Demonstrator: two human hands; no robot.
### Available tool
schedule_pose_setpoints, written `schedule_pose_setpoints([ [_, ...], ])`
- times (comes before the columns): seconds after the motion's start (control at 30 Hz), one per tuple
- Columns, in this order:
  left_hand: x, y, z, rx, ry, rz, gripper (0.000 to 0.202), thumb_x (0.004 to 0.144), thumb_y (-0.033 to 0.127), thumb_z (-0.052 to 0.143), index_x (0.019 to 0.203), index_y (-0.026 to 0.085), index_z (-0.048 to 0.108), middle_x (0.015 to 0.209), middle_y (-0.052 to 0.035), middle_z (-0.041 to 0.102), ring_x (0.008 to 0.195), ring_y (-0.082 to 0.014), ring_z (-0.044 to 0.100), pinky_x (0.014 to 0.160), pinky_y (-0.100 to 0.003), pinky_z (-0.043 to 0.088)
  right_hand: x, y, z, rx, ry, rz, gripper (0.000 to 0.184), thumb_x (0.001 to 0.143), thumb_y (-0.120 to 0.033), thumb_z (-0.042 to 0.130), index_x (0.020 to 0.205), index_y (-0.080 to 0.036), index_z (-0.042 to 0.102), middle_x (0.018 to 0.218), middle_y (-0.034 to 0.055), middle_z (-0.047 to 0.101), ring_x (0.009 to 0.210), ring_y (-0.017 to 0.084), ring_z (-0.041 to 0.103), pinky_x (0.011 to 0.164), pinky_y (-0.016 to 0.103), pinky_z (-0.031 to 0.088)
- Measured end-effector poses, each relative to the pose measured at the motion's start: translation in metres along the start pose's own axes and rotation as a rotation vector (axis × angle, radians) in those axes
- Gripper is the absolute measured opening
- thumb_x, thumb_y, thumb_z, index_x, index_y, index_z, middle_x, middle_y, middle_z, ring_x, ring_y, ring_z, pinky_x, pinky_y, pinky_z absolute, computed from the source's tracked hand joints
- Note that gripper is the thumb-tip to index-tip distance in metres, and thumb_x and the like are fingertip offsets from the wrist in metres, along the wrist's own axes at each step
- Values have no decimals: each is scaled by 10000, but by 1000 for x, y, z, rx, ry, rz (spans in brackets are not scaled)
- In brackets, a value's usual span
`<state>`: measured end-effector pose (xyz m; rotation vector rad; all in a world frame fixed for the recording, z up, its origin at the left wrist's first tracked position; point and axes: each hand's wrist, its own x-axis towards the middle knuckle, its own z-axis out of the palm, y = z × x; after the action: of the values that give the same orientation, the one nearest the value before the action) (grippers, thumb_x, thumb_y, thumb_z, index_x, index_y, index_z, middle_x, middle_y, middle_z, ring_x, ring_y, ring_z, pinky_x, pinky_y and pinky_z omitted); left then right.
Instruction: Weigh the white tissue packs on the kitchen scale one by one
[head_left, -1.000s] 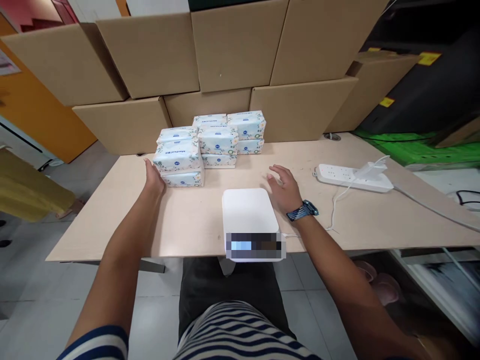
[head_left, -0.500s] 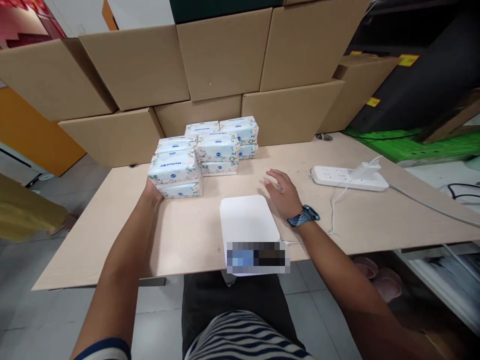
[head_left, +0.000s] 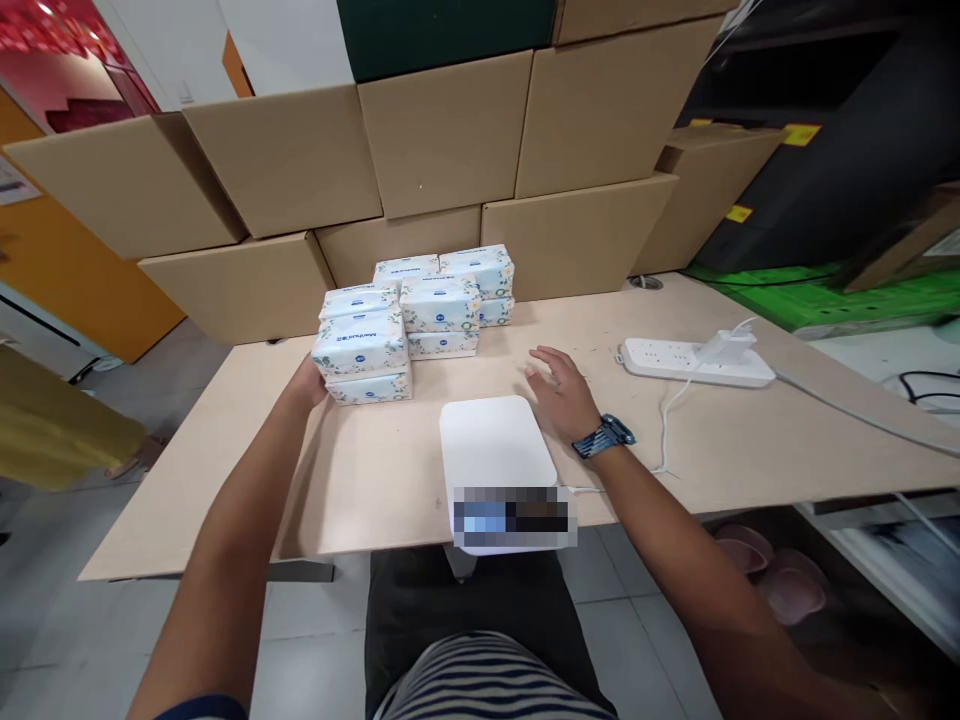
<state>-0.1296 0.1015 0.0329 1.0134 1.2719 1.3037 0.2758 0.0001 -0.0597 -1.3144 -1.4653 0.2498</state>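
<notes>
Several stacked tissue packs, white with a floral print, stand at the back middle of the table. My left hand rests against the left side of the front-left stack, at a tissue pack; its fingers are mostly hidden behind the packs. My right hand, with a watch on the wrist, hovers or rests over the table, fingers apart and holding nothing. Just left of it lies a white flat device like a scale, its front part blurred out by pixels.
Cardboard boxes are piled along the table's back edge. A white power strip with a plugged-in adapter and cable lies on the right of the table. A green plastic surface is at the far right. A person's yellow garment shows at left.
The camera view has tilted slightly, so the scene sits a little lower. The tissue stack and my left hand appear shifted slightly right; my right hand keeps about the same pose.
</notes>
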Motion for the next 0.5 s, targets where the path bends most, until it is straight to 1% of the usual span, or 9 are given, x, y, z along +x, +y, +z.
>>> schedule_pose_setpoints([
  [0.07,-1,15,-8,117,222,118,328,868,500,711,988,195,728,1123,-119,826,1193,-325,764,1102,-539,591,-1,-2,-1,25,-6,37,575,952,-673,579,1267,-214,721,1426,198,685,1389,346,626,1208,638,488],
  [0.13,-14,36,-8,147,435,274,262,917,442,675,979,187,684,1186,-119,793,1292,-306,701,1192,-555,516,4,-3,-1,82,-23,103,618,937,-686,589,1346,-230,672,1495,194,644,1414,350,608,1165,630,527],
  [0.2,-38,61,7,143,502,473,234,985,377,625,1104,178,662,1321,-96,746,1387,-261,623,1284,-524,414,21,-4,0,149,-50,174,684,923,-692,607,1433,-237,602,1555,197,598,1413,350,611,1131,603,561],
  [0.23,-53,74,21,155,471,570,243,1006,362,615,1163,183,664,1344,-67,740,1383,-235,625,1291,-493,404,34,-4,1,177,-64,208,711,918,-688,617,1468,-241,566,1574,196,582,1409,348,616,1123,587,572],
  [0.3,-78,97,64,289,159,789,307,1041,391,590,1231,168,680,1317,-57,739,1389,-276,636,1237,-523,442,68,-4,5,241,-99,289,718,930,-661,617,1524,-274,500,1593,172,568,1402,333,626,1105,556,592],
  [0.37,-83,112,120,415,-142,807,337,1063,416,538,1227,168,696,1302,-34,716,1442,-326,601,1183,-544,450,106,-5,10,364,-153,444,657,984,-629,543,1558,-324,448,1590,141,569,1378,310,646,1055,534,626],
  [0.4,-76,116,149,487,-228,773,368,1078,427,490,1227,162,696,1303,-31,701,1465,-349,578,1161,-570,440,123,-6,14,449,-180,554,621,1014,-615,481,1566,-335,432,1580,140,572,1358,301,661,1026,530,640],
  [0.47,-46,117,204,644,-267,702,394,1092,444,464,1211,150,697,1273,-48,701,1443,-375,597,1141,-627,435,150,-9,22,594,-204,742,600,1051,-597,364,1576,-312,423,1557,165,576,1335,294,675,983,530,653],
  [0.5,-26,115,227,748,-261,673,393,1095,443,473,1192,139,703,1259,-73,713,1416,-376,621,1142,-618,445,159,-10,26,651,-195,813,612,1055,-596,331,1576,-289,429,1552,181,574,1341,295,671,977,533,653],
])
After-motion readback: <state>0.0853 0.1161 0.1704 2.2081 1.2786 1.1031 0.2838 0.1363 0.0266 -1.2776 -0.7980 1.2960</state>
